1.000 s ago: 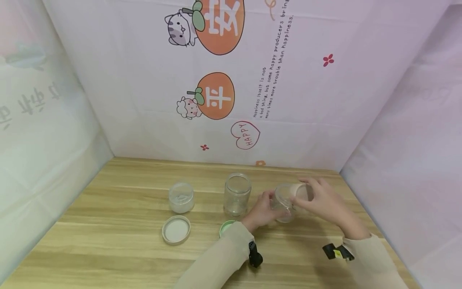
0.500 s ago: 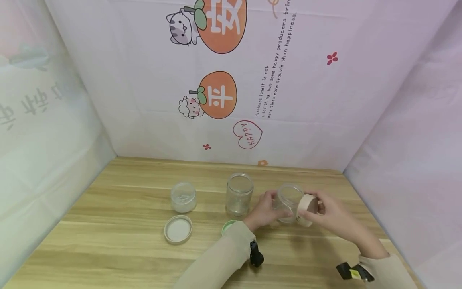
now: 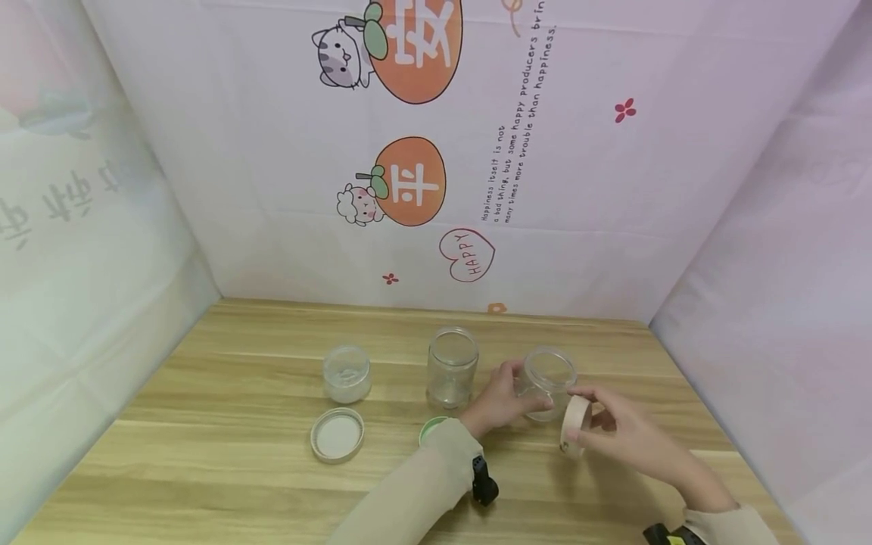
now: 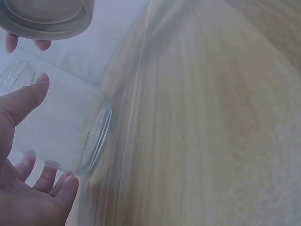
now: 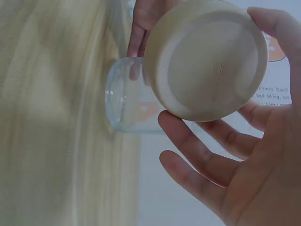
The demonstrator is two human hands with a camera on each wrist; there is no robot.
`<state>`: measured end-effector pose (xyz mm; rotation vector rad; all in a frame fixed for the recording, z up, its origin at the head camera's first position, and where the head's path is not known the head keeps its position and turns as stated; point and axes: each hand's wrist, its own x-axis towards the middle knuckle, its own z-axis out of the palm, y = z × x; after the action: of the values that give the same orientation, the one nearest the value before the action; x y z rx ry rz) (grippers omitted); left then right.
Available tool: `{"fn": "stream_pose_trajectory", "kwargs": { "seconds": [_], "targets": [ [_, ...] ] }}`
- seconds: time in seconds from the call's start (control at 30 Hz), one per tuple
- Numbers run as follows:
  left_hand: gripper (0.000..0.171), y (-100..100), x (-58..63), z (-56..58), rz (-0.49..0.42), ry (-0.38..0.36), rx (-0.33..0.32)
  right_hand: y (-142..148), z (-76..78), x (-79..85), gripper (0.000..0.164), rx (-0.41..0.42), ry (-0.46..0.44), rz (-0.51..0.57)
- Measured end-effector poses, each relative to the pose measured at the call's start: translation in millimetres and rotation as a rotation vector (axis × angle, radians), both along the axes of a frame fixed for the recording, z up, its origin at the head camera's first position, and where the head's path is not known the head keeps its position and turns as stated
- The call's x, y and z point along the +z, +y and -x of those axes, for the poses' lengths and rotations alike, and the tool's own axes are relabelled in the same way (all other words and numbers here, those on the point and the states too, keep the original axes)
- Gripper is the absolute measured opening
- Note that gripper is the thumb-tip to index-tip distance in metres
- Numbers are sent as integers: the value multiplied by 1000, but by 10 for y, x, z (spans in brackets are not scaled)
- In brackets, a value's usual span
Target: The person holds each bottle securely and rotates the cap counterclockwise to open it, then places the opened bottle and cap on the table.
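My left hand [image 3: 500,400] grips a clear jar [image 3: 553,369] on the right part of the table, its thumb across the near side. The mouth of this jar is uncovered, and the left wrist view shows the see-through body [image 4: 61,117] between thumb and fingers. To the right, my right hand [image 3: 633,437] holds a beige round lid [image 3: 576,425] by its edge, tilted on its side above the table. In the right wrist view the lid's flat face [image 5: 211,68] fills much of the picture, with the jar behind it.
Left of the hands stands a taller open jar [image 3: 453,369]. A short clear jar [image 3: 347,375] is farther left, with a pale lid [image 3: 337,435] lying before it. A green-rimmed lid [image 3: 429,428] is partly hidden by the left sleeve. Printed cloth walls surround the wooden table [image 3: 225,431].
My right hand has brought the beige lid away from the jar's mouth, down and toward me, and turned it on edge. My left hand stays on the jar.
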<state>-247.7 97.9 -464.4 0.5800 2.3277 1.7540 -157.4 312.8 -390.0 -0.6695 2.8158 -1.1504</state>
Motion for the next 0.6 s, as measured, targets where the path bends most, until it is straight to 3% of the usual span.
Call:
{"fn": "stream_pose_trajectory", "kwargs": {
  "seconds": [0.33, 0.6],
  "targets": [
    [73, 0, -15, -7, -1, -17, 0, 1, -11, -152, 59, 104, -34, 44],
    [72, -7, -12, -31, -18, -20, 1, 34, -10, -273, 65, 146, 2, 36]
  ]
}}
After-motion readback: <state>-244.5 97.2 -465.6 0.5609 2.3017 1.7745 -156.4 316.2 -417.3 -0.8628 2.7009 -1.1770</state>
